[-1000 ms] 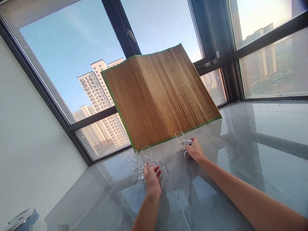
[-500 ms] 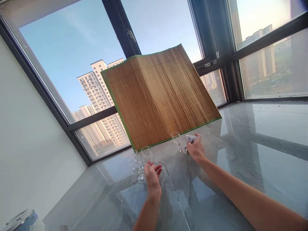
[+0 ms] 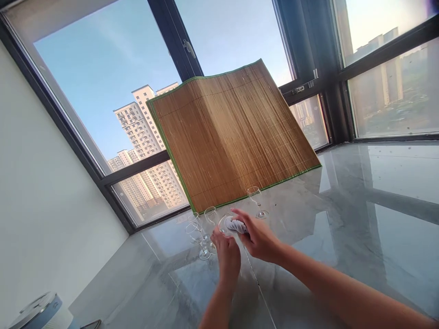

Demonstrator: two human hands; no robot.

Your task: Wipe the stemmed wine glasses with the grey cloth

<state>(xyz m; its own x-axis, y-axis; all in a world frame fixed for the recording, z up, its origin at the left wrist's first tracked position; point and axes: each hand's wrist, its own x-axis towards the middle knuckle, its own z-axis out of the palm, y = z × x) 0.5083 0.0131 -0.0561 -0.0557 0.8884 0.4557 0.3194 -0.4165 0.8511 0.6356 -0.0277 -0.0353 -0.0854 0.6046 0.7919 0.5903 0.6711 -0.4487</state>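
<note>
Over the shiny counter (image 3: 343, 219), a glass (image 3: 222, 221) is gripped by the curled left hand (image 3: 228, 253), likely to steady it, while a cloth (image 3: 236, 225) is pinched by the right hand (image 3: 260, 237) at its rim. More glasses (image 3: 199, 228) are stood nearby.

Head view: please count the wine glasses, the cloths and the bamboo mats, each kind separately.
Wine glasses: 5, one in the left hand
Cloth: 1, in the right hand
Bamboo mat: 1
Total: 7

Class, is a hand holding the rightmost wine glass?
No, that glass stands alone on the counter by the mat, untouched.
</note>
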